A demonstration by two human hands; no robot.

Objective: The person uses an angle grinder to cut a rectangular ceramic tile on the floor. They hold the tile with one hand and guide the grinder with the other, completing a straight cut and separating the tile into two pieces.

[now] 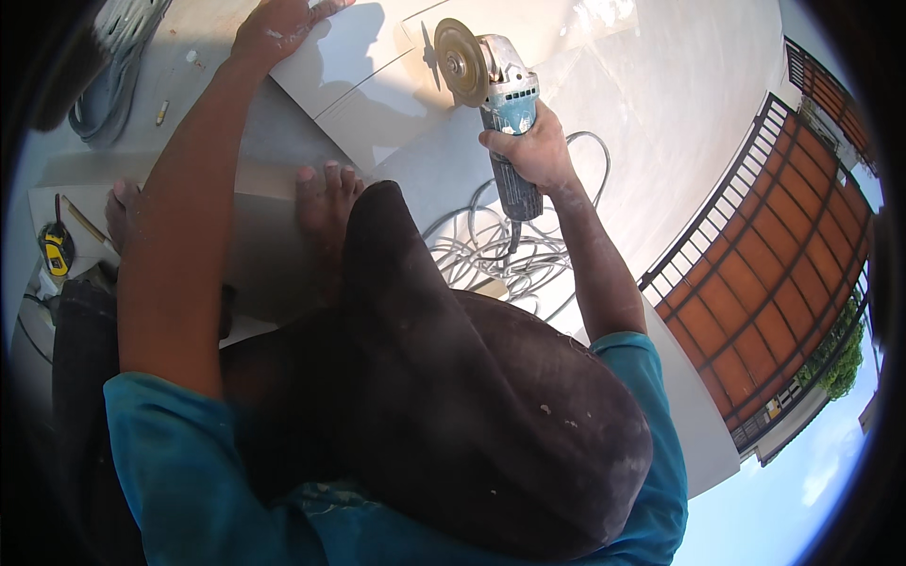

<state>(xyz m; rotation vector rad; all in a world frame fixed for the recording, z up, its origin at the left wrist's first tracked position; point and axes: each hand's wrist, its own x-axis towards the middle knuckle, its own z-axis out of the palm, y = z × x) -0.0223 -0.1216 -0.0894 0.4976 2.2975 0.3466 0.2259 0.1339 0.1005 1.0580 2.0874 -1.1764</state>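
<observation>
- The right hand [540, 151] is gripping the angle grinder [514, 193] around its body, ahead of the raised knee; the disc [461, 61] is sitting at the far end, seemingly clear of the pale sheet [363, 123].
- The left hand [278, 33] is bearing on that sheet, well apart from the right; its fingers are running out of view, so I cannot tell how they are set.
- If the disc is turning (I cannot tell), a slip or kickback could be sending it toward the left hand or the bare foot [327, 203], since one hand alone is controlling the tool.
- The cord [472, 259] is lying in loose loops below the grinder; a snagged loop could be tugging the tool aside.
- A sheet slipping under light pressure could be spoiling a cut.
- No writing is showing legibly, on the teal housing or the yellow tape measure [57, 250].
</observation>
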